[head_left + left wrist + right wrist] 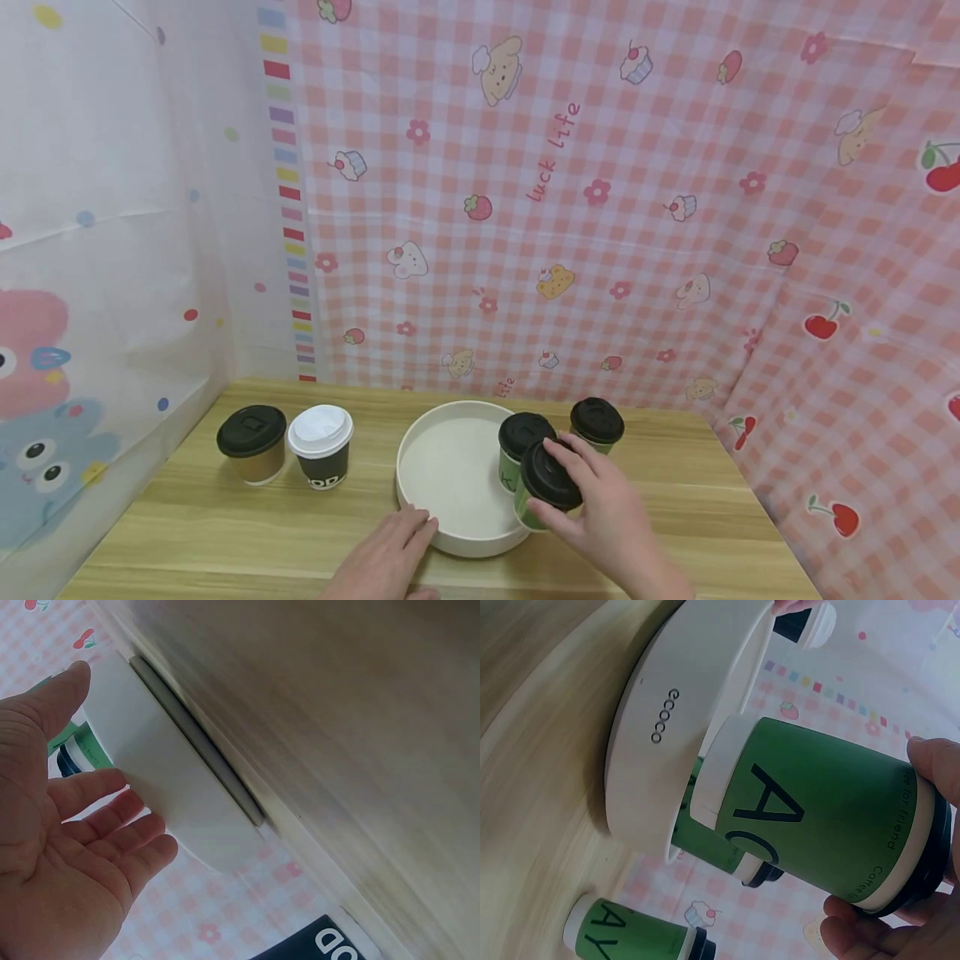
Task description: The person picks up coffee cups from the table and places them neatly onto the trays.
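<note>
My right hand grips a green paper coffee cup by its black lid, with thumb and fingers around the lid's edge. In the right wrist view the cup's white base overlaps the near rim of a round, cream-white tray. Inside the tray stands a second green cup with a black lid, partly hidden behind the held one. My left hand lies at the tray's front left, its loosely bent fingers against the outer wall and the thumb near the rim.
A third green cup with a black lid stands on the wooden table, right of the tray. To the left are a brown cup with a black lid and a dark cup with a white lid. Patterned cloth hangs behind.
</note>
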A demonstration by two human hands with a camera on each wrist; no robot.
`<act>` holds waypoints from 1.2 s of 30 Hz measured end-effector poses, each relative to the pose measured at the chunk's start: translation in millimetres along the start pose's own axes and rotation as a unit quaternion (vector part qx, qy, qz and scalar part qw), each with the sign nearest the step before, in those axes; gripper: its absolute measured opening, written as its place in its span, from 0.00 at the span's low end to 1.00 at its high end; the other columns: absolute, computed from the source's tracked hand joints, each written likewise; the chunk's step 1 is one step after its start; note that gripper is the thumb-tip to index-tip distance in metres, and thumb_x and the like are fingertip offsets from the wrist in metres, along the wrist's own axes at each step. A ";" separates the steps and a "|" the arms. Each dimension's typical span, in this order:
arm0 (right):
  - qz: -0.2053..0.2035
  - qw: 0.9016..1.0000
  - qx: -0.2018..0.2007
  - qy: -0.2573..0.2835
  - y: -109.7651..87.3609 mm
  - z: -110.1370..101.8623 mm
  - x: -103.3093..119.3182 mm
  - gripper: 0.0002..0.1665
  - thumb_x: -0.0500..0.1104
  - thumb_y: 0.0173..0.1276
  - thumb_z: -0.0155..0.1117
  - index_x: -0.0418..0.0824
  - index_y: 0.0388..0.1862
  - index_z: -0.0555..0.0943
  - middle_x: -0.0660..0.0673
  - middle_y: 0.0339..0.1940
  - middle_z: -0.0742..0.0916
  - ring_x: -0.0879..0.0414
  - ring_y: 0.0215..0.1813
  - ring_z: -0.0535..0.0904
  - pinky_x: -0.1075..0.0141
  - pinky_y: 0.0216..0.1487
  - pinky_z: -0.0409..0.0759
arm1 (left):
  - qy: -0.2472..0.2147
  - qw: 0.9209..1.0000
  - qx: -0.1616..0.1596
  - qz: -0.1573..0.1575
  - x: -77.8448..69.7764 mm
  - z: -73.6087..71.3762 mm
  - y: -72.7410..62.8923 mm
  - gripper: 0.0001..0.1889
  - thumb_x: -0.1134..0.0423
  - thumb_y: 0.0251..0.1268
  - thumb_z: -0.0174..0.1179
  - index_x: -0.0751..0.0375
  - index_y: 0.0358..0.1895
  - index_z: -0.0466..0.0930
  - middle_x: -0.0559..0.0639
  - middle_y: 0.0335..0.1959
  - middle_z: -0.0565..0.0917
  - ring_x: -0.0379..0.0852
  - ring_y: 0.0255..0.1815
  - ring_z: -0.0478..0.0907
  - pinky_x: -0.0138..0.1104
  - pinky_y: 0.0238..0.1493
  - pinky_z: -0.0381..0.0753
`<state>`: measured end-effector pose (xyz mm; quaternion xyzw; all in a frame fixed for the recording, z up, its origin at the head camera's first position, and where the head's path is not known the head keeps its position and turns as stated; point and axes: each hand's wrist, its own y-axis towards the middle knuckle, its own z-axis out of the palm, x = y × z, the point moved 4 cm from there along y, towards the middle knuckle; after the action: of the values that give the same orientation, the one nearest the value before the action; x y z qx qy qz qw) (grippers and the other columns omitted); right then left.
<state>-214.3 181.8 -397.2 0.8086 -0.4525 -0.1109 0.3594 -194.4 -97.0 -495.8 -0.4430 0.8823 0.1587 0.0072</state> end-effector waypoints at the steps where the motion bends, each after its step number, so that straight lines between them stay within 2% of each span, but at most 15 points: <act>1: -0.003 1.000 -0.001 0.001 0.1 0.9 1.4 0.45 0.55 0.53 0.89 0.49 0.70 0.83 0.39 0.65 0.87 0.40 0.60 0.89 0.45 0.52 0.92 | 0.000 1.000 -0.001 0.000 -0.1 -0.1 -0.1 0.40 0.41 0.62 0.74 0.65 0.69 0.78 0.56 0.66 0.79 0.58 0.69 0.79 0.51 0.71 0.83; 9: -0.011 1.000 0.011 0.012 2.6 11.0 11.9 0.44 0.56 0.55 0.87 0.48 0.70 0.83 0.40 0.67 0.87 0.42 0.61 0.89 0.47 0.54 0.92 | 0.003 1.000 -0.007 0.002 -0.5 0.2 -0.5 0.40 0.41 0.62 0.74 0.65 0.69 0.78 0.56 0.67 0.79 0.58 0.69 0.79 0.51 0.71 0.82; 15: -0.017 1.000 0.020 0.014 3.8 19.2 18.2 0.44 0.58 0.56 0.86 0.49 0.71 0.82 0.41 0.69 0.86 0.42 0.64 0.87 0.46 0.56 0.91 | -0.009 1.000 0.002 -0.001 0.2 1.2 -0.4 0.40 0.41 0.63 0.73 0.66 0.70 0.78 0.57 0.68 0.78 0.59 0.71 0.78 0.53 0.71 0.82; 21: -0.028 0.999 0.015 0.021 7.3 25.2 23.4 0.43 0.60 0.59 0.84 0.48 0.71 0.82 0.40 0.70 0.85 0.43 0.64 0.88 0.46 0.56 0.91 | -0.007 1.000 -0.003 0.002 0.2 1.1 -0.5 0.41 0.40 0.63 0.74 0.66 0.70 0.78 0.57 0.68 0.78 0.59 0.70 0.78 0.52 0.71 0.83; 26: -0.036 0.999 0.009 0.031 10.5 30.0 27.9 0.43 0.60 0.58 0.85 0.47 0.70 0.82 0.39 0.69 0.85 0.42 0.64 0.87 0.45 0.58 0.90 | 0.002 1.000 -0.008 0.004 -0.1 1.1 -0.5 0.41 0.40 0.61 0.74 0.65 0.69 0.78 0.57 0.67 0.79 0.58 0.70 0.79 0.52 0.71 0.83; 32: -0.038 0.999 0.012 0.029 14.2 37.4 32.5 0.44 0.61 0.57 0.85 0.47 0.69 0.82 0.40 0.70 0.85 0.43 0.63 0.87 0.46 0.59 0.90 | -0.007 1.000 0.006 -0.002 -0.1 0.9 0.0 0.40 0.40 0.63 0.74 0.65 0.70 0.78 0.57 0.68 0.78 0.59 0.71 0.78 0.52 0.72 0.82; 36: -0.043 0.999 0.011 0.022 15.3 42.4 35.2 0.44 0.62 0.56 0.86 0.46 0.69 0.83 0.39 0.69 0.86 0.44 0.63 0.87 0.48 0.60 0.89 | 0.004 1.000 -0.009 0.006 0.1 1.4 -0.9 0.40 0.40 0.61 0.74 0.65 0.69 0.78 0.57 0.67 0.79 0.59 0.70 0.79 0.52 0.71 0.82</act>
<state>-225.8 127.7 -412.1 0.8336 -0.4102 -0.1034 0.3551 -193.9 -97.2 -497.4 -0.4381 0.8836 0.1653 -0.0010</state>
